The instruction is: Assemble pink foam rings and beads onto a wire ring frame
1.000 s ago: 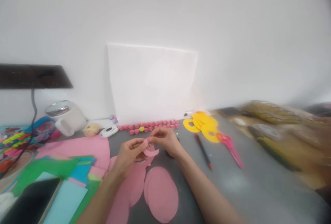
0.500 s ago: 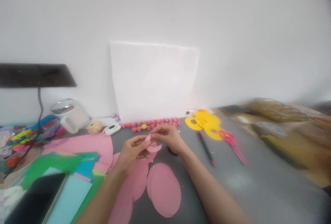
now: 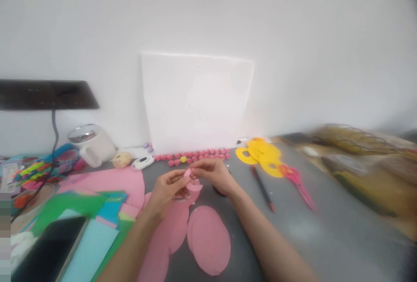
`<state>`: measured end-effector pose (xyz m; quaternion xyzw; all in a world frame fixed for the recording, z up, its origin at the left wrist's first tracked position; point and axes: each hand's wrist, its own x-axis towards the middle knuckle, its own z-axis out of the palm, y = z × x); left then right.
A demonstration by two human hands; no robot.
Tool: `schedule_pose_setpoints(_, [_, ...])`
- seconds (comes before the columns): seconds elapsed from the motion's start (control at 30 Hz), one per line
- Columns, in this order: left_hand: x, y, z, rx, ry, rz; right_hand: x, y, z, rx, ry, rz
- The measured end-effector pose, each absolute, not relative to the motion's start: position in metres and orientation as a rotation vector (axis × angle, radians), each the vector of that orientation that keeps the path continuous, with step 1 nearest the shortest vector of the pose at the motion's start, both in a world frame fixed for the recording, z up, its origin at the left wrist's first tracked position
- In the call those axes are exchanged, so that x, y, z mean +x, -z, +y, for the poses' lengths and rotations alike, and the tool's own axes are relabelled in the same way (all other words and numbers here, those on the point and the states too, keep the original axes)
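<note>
Between my hands is a curled pink paper strip [image 3: 196, 187], its loose end curving out to the right. My left hand [image 3: 169, 188] pinches it from the left, while the fingertips of my right hand [image 3: 213, 175] press together on its upper end. Under and in front of my left hand lie several pink paper circles [image 3: 178, 225]. Two more overlapping pink circles [image 3: 211, 240] rest nearer to me. A row of small pink paper rolls [image 3: 195, 157], with one yellow roll [image 3: 183, 159] among them, lines the back behind my hands.
Pink scissors [image 3: 298, 186], a dark pencil [image 3: 263, 188] and yellow paper rings [image 3: 260, 154] lie to the right. A white board [image 3: 197, 104] leans on the wall. At left are a phone [image 3: 50, 249], coloured paper sheets [image 3: 74, 210], a white mug [image 3: 94, 145] and a cable [image 3: 54, 134].
The whole view has shifted slightly, so things appear a little further right. Both hands keep their pinch on the pink strip, with hardly any visible movement.
</note>
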<state>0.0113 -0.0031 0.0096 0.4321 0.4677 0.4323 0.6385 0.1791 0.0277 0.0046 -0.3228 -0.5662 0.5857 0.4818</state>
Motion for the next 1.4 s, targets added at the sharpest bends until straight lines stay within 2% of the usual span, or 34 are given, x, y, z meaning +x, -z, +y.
schedule_pose_setpoints(1.4, [0.013, -0.019, -0.008, 1.016, -1.0, 1.091, 0.181, -0.012, 0.022, -0.858, -1.391, -1.485])
